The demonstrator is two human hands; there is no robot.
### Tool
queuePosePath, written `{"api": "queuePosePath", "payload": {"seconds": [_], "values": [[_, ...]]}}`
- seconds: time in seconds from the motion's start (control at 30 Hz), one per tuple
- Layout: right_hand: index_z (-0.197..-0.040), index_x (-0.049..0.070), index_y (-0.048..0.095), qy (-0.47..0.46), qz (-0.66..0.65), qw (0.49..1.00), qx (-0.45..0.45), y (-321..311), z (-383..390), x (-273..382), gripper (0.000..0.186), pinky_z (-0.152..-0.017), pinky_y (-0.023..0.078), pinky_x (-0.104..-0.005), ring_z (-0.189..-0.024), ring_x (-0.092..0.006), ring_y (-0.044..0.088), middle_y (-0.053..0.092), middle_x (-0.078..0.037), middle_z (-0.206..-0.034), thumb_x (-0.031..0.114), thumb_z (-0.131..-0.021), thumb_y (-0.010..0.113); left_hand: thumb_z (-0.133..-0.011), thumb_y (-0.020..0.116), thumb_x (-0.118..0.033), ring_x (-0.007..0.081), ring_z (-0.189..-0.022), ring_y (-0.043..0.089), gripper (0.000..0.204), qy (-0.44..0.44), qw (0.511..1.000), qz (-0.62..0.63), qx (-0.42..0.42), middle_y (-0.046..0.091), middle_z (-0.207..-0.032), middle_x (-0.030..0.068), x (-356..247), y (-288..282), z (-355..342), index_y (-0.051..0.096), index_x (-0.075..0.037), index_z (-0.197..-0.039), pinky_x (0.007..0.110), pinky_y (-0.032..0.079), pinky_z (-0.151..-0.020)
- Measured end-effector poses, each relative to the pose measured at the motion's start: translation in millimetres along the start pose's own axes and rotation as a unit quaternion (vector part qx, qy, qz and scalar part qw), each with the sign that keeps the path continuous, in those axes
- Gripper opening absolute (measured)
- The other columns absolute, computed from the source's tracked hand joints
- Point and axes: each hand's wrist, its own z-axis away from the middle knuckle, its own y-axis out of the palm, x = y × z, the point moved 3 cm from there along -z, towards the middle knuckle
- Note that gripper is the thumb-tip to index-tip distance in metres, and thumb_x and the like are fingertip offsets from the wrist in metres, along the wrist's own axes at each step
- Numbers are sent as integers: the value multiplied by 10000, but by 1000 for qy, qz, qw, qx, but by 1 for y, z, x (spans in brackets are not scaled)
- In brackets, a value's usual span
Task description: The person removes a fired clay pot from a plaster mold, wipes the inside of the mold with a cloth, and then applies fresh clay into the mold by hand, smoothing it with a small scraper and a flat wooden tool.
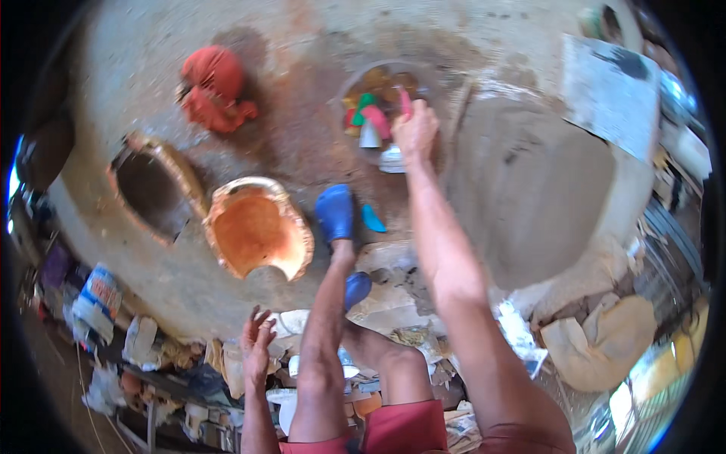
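My right hand (pixel 416 132) reaches into a round tray (pixel 348 96) at the upper middle, fingers closed on a small pink piece (pixel 402 97). Green (pixel 362 107), pink (pixel 378 121) and white (pixel 370 136) pieces lie in the tray, among yellowish ones. A teal curved piece (pixel 373 219) lies on the floor below it. My left hand (pixel 259 340) hangs low beside my left leg, fingers apart and holding nothing.
Two hollow moulds (pixel 296 227) (pixel 157 193) lie at left, below a red cloth bundle (pixel 214 79). A grey sand patch (pixel 533 197) and a pale board (pixel 609 98) are at right. My blue clogs (pixel 333 212) are central. Clutter (pixel 140 340) lines the lower edges.
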Motion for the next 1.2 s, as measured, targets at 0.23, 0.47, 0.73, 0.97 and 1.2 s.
{"api": "queuePosePath", "payload": {"seconds": [0.23,0.47,0.73,0.97,1.2], "values": [[-1161,41,621,20,-218,976,-17,-233,41,7,231,-731,551,-482,-825,-365,739,732,-194,-873,184,-981,601,-1030,656,-309,252,-1249,620,639,121,984,-51,122,591,-1445,166,-110,94,15,414,-70,-1571,393,503,-1020],[-1096,42,723,-40,208,955,-207,-419,-50,-216,189,-798,540,-453,-879,-299,690,702,-165,-966,165,-984,633,-1044,636,-230,251,-1266,619,584,139,968,-59,201,591,-1448,170,-140,154,43,422,-54,-1558,389,510,-1028],[-931,56,687,-57,34,985,-157,-331,-50,-157,130,-702,548,-489,-819,-365,667,610,-141,-926,115,-987,585,-1041,636,-220,237,-1248,620,575,155,974,-84,141,610,-1415,161,-128,178,54,429,-50,-1549,378,510,-1019],[-1008,47,735,-265,-28,964,-26,-319,-11,-93,125,-722,539,-438,-857,-301,637,599,-93,-893,68,-932,639,-1040,638,-196,246,-1234,629,573,166,972,-3,164,619,-1401,175,-100,268,87,424,1,-1533,378,505,-1023],[-1008,89,761,-383,-2,924,16,-323,-17,-128,147,-825,464,-425,-985,-246,611,647,-46,-968,90,-914,649,-1046,645,-273,204,-1222,642,606,89,973,24,213,622,-1397,142,-42,346,116,409,-25,-1546,338,509,-989]]}}
